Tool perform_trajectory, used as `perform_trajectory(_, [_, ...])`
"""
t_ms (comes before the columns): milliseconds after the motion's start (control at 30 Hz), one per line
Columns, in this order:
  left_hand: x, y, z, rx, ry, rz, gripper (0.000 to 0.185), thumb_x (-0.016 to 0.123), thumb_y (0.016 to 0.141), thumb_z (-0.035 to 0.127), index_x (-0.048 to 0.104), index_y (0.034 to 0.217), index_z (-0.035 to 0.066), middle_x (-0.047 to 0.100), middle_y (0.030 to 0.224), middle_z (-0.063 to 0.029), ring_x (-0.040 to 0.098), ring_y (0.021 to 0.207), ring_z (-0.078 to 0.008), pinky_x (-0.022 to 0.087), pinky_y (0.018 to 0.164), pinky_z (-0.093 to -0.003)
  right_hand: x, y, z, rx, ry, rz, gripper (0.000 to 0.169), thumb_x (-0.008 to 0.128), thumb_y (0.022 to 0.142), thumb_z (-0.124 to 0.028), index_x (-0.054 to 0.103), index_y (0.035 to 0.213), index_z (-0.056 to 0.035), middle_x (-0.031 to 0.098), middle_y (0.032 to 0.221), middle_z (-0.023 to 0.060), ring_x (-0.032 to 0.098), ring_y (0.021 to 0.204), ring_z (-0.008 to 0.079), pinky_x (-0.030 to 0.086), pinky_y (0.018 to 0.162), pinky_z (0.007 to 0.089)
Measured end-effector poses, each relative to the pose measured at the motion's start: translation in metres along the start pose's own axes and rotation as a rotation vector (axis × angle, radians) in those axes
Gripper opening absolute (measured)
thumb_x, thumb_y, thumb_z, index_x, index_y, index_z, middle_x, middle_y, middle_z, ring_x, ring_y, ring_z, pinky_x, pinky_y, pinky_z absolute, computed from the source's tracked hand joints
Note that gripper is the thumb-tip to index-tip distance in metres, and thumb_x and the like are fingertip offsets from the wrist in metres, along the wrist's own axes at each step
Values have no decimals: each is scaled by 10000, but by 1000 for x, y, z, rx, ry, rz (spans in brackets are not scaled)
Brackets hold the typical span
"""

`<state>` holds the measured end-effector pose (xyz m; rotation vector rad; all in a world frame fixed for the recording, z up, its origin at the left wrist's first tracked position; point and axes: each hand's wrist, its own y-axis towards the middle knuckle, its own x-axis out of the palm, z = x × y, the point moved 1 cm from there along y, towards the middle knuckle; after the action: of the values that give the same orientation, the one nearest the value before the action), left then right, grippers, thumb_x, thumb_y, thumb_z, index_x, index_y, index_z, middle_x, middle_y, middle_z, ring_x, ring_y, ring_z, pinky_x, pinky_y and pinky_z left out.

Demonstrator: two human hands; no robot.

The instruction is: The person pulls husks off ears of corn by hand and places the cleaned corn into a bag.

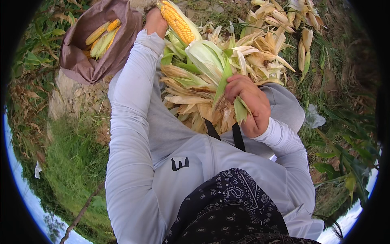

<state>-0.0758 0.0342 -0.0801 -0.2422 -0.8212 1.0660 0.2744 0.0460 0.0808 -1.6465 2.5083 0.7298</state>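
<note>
An ear of yellow corn (179,26) points away from me, its kernels bare on the near face. My left hand (156,21) grips it at the far end. Pale green husk (207,58) hangs from the ear's lower end and reaches toward my right hand (249,105). My right hand is closed on green husk leaves, with a short piece of leaf sticking out below the fingers. Between my legs lies a heap of dry and green husks (195,91). Several ears, some partly husked, lie in an open brownish-purple sack (129,39) left of my left hand.
More dry husks (268,39) spread to the far right, with small husked-over ears (301,58) on the grass beyond. Stones (88,97) lie below the sack. A clear plastic bag (314,116) rests beside my right knee. Corn plants (344,158) stand at the right.
</note>
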Motion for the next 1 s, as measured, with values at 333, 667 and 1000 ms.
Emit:
perform_trajectory(333, [-13, 10, 38, -21, -269, -456, 189, 469, 964, 107, 554, 1080, -15, 613, 1073, -200, 627, 948, -335, 548, 822, -504, -19, -13, 76, 445, -255, 10, 154, 593, 738, -57, 552, 876, -1, 576, 1032, 167, 554, 1034, 366, 429, 952, 395])
perform_trajectory(667, [80, -105, -61, -112, 20, -126, 262, 376, 1033, 207, 511, 1118, -1, 611, 1054, -140, 602, 984, -275, 501, 909, -420, 11, 25, 106, 283, -202, 406, 697, 746, 792, -350, 433, 1312, -6, 464, 1307, 218, 463, 1210, 360, 380, 1026, 415])
perform_trajectory(1000, [93, -136, -79, -185, -153, -335, 336, 292, 1054, 249, 463, 1190, -6, 570, 1190, -144, 557, 1122, -266, 433, 1042, -416, 21, 48, 145, 327, 167, 811, 396, 659, 901, -266, 505, 1107, 35, 632, 972, 118, 594, 846, 167, 497, 733, 307])
